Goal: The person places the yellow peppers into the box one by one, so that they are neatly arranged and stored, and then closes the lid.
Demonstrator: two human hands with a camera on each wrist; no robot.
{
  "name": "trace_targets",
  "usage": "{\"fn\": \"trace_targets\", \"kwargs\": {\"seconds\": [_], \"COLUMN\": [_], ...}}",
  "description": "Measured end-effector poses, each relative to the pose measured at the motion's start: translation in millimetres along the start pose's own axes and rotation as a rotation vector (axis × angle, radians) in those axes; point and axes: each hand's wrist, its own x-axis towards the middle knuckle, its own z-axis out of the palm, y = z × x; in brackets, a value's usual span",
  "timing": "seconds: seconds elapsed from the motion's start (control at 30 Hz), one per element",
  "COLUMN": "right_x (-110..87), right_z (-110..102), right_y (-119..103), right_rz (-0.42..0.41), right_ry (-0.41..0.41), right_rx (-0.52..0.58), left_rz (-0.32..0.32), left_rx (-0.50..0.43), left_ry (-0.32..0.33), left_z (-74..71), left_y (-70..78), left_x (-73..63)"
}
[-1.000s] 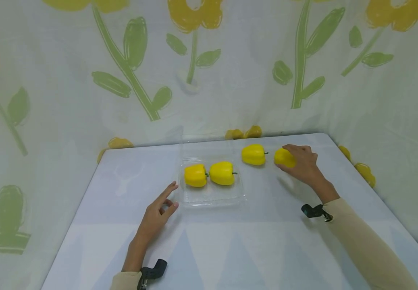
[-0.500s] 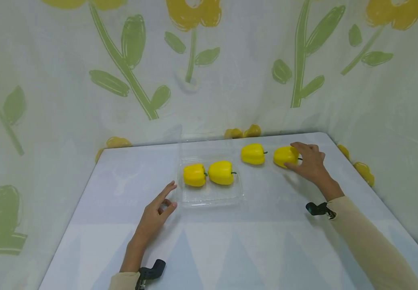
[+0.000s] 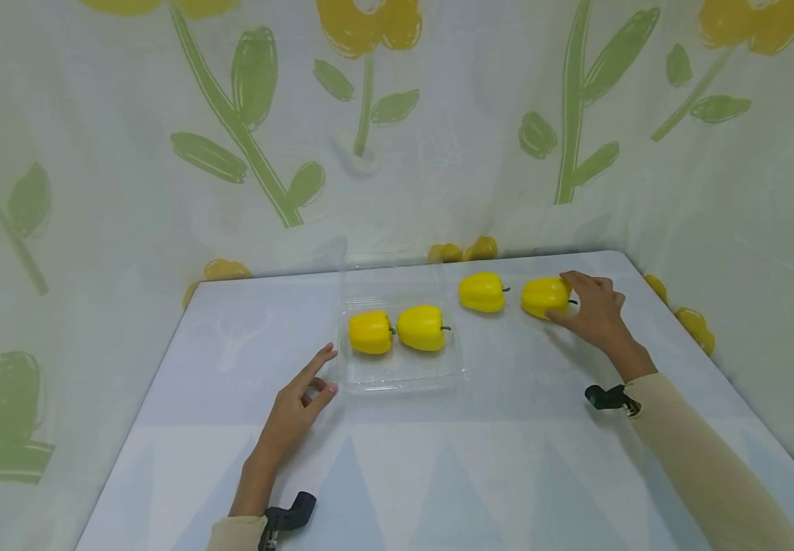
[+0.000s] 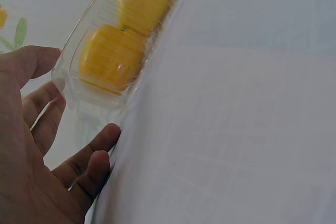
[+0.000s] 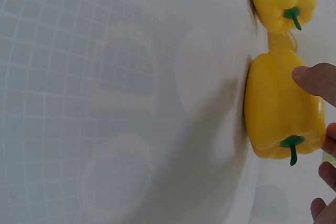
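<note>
Two yellow bell peppers, the left one [image 3: 370, 332] and the right one [image 3: 422, 328], lie side by side in a clear plastic clamshell box [image 3: 403, 376] with its lid raised at the back. My left hand [image 3: 291, 417] is at the box's left side with fingers loosely extended; in the left wrist view a fingertip meets or nearly meets the box's corner. My right hand [image 3: 596, 310] is spread around the stem end of a bell pepper [image 3: 543, 297] on the table. In the right wrist view the thumb [image 5: 317, 80] overlaps this pepper; contact is unclear.
Another yellow bell pepper [image 3: 481, 292] lies between the box and the right-hand pepper, near the table's back edge. The white table [image 3: 397, 467] carries pale blue triangles. A flower-print curtain [image 3: 438, 184] stands behind and at both sides.
My right hand has slid to the right, loosening from around the pepper, so more of its body and the stem show. The left hand and the box stay put.
</note>
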Motion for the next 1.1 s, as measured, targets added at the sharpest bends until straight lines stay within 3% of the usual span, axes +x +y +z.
{"fn": "trace_targets", "kwargs": {"seconds": [0.77, 1.1], "right_x": [-2.6, -10.2], "right_z": [1, -1], "right_y": [8, 0], "right_rz": [-0.008, -0.025], "right_ry": [0.024, 0.037], "right_rx": [-0.001, 0.011], "left_rz": [-0.033, -0.048], "left_rx": [0.003, 0.018], "left_ry": [-0.009, -0.008], "left_z": [0.6, -0.6], "left_y": [3.7, 3.8], "left_x": [-0.4, -1.1]}}
